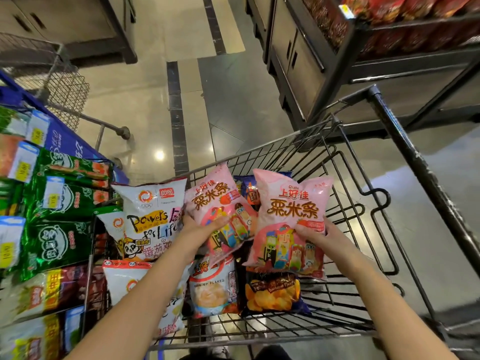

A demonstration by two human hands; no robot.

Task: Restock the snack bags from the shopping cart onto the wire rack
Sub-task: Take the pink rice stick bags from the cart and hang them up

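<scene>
Now left hand (207, 226) grips left pink bag (215, 198), right hand (320, 235) grips right pink bag (291, 203), within the cart's rim (419, 165).

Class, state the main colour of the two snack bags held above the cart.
Pink, both left-hand bag and right-hand bag; head view shows it best.

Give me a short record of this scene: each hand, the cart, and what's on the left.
left hand: grips left pink bag
right hand: grips right pink bag
cart: holds white bags, shrimp flakes bag, barbecue bag
left side: green bags with price tags
stage: both pink bags held above the cart, not yet shelved
</scene>
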